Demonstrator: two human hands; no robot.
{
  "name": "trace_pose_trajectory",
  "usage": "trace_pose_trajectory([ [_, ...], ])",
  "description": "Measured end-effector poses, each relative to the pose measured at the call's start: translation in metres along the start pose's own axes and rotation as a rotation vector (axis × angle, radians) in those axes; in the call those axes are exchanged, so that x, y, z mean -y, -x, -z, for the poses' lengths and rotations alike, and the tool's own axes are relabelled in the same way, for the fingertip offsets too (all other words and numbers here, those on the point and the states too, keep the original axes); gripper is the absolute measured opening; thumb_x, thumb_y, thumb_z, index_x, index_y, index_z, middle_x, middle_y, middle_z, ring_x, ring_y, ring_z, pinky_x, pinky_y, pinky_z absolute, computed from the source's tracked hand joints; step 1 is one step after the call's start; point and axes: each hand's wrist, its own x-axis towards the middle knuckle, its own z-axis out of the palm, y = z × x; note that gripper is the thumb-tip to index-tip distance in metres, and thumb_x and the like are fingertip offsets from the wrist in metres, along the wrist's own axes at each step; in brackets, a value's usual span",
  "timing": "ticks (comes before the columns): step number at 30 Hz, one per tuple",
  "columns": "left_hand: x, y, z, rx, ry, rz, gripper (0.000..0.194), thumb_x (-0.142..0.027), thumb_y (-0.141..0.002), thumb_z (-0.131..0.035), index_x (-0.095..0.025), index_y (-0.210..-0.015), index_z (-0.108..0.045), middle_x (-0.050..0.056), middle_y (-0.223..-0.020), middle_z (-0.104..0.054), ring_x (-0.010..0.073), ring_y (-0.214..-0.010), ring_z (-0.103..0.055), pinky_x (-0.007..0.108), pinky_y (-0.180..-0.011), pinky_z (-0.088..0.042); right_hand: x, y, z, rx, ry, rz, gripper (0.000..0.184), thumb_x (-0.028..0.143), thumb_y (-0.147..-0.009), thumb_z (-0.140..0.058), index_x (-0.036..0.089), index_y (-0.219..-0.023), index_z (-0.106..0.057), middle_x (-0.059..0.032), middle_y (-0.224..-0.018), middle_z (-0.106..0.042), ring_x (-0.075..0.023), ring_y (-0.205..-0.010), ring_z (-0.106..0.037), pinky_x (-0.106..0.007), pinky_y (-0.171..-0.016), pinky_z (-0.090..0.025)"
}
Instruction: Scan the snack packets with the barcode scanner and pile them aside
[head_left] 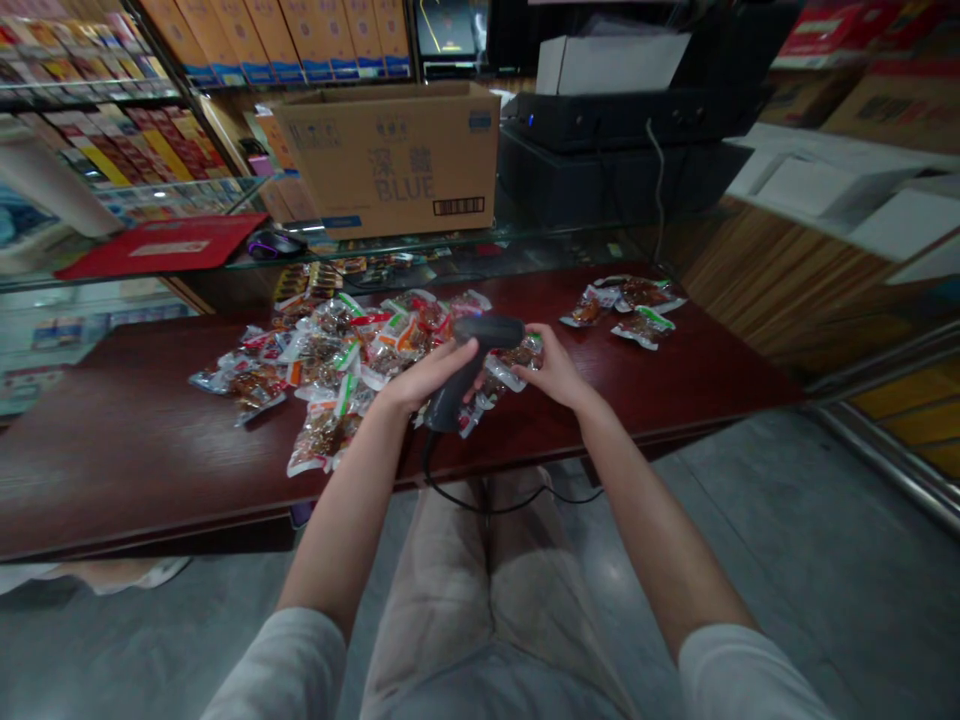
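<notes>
My left hand is wrapped round the handle of a black barcode scanner, whose head points right. A black cable hangs from the handle's lower end. In my right hand, fingers and thumb pinch a small clear snack packet with a green corner, just in front of the scanner head. Under and left of the scanner lies a heap of similar snack packets with brown contents. A few more packets lie apart at the right on the dark red table.
Behind the table, a cardboard box stands on a glass counter beside black equipment. A computer mouse and red mat are at the left. Stacked cartons stand at the right.
</notes>
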Motion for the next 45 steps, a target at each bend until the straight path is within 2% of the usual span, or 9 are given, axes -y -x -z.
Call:
trace_pose_trajectory([
  [6,0.004,-0.002,0.001,-0.005,-0.015,0.009,0.059,-0.074,-0.075,-0.058,-0.014,-0.073,-0.056,0.003,-0.065,-0.058,0.009,-0.048,-0.05,0.023,-0.043,-0.039,0.0,0.0,0.002,-0.035,0.039,0.01,0.06,0.03,-0.066,-0.072,0.022,-0.119,-0.045,-0.0099,-0.115,-0.062,-0.0272,-0.103,-0.063,-0.044,-0.093,-0.049],
  [12,0.006,-0.004,0.0,-0.019,-0.031,0.015,0.061,-0.076,-0.073,-0.058,-0.014,-0.069,-0.056,0.002,-0.061,-0.056,0.0087,-0.046,-0.05,0.022,-0.043,-0.04,-0.003,-0.003,0.0,-0.028,-0.009,0.013,0.066,0.038,-0.065,-0.076,0.02,-0.121,-0.046,-0.0138,-0.12,-0.06,-0.0298,-0.111,-0.06,-0.045,-0.096,-0.049],
  [19,0.008,-0.005,-0.001,-0.073,0.021,0.024,0.06,-0.074,-0.074,-0.059,-0.015,-0.071,-0.057,0.004,-0.061,-0.06,0.0094,-0.046,-0.05,0.022,-0.042,-0.04,-0.007,-0.001,-0.002,-0.016,-0.014,0.012,0.061,0.032,-0.068,-0.072,0.023,-0.121,-0.043,-0.0104,-0.12,-0.059,-0.0274,-0.107,-0.062,-0.046,-0.095,-0.049],
  [23,0.004,-0.004,-0.001,-0.074,0.032,0.026,0.059,-0.074,-0.074,-0.06,-0.015,-0.072,-0.057,0.005,-0.059,-0.061,0.0095,-0.045,-0.051,0.022,-0.041,-0.039,-0.007,-0.002,0.0,-0.075,0.01,0.013,0.059,0.032,-0.068,-0.073,0.025,-0.12,-0.045,-0.0083,-0.118,-0.061,-0.0262,-0.104,-0.063,-0.044,-0.092,-0.051],
  [27,0.002,-0.004,0.001,-0.158,0.081,-0.006,0.058,-0.072,-0.073,-0.062,-0.015,-0.081,-0.058,0.004,-0.062,-0.063,0.0101,-0.045,-0.052,0.023,-0.042,-0.04,-0.013,-0.007,0.023,-0.199,0.088,-0.037,0.053,0.031,-0.069,-0.072,0.023,-0.115,-0.049,-0.0079,-0.106,-0.065,-0.0267,-0.094,-0.065,-0.045,-0.088,-0.051],
  [33,0.006,-0.007,0.012,-0.31,0.138,-0.087,0.058,-0.07,-0.082,-0.052,-0.016,-0.1,-0.062,0.003,-0.061,-0.063,0.0108,-0.045,-0.053,0.022,-0.043,-0.042,-0.036,-0.009,0.101,-0.485,0.443,-0.082,0.035,0.026,-0.074,-0.065,0.019,-0.107,-0.058,-0.0122,-0.103,-0.066,-0.0298,-0.094,-0.062,-0.05,-0.09,-0.047],
  [36,0.009,-0.009,0.015,-0.339,0.162,-0.12,0.057,-0.069,-0.084,-0.05,-0.016,-0.102,-0.062,0.003,-0.064,-0.064,0.0098,-0.044,-0.053,0.022,-0.042,-0.042,-0.047,-0.001,0.125,-0.54,0.598,-0.132,0.031,0.022,-0.077,-0.061,0.016,-0.108,-0.06,-0.0166,-0.107,-0.064,-0.0315,-0.101,-0.059,-0.051,-0.094,-0.044],
  [39,0.009,-0.01,0.013,-0.34,0.17,-0.148,0.056,-0.068,-0.083,-0.053,-0.016,-0.1,-0.061,0.003,-0.067,-0.065,0.0092,-0.044,-0.053,0.021,-0.04,-0.042,-0.052,0.009,0.129,-0.551,0.726,-0.173,0.031,0.021,-0.081,-0.055,0.015,-0.11,-0.062,-0.0194,-0.112,-0.063,-0.0332,-0.106,-0.055,-0.053,-0.096,-0.04],
  [45,0.004,-0.008,0.007,-0.379,0.173,-0.152,0.061,-0.071,-0.079,-0.056,-0.015,-0.104,-0.058,0.003,-0.069,-0.066,0.0088,-0.046,-0.054,0.02,-0.04,-0.041,-0.047,0.016,0.116,-0.6,0.909,-0.266,0.029,0.027,-0.088,-0.049,0.02,-0.109,-0.067,-0.0181,-0.132,-0.052,-0.0366,-0.118,-0.041,-0.058,-0.094,-0.032],
])
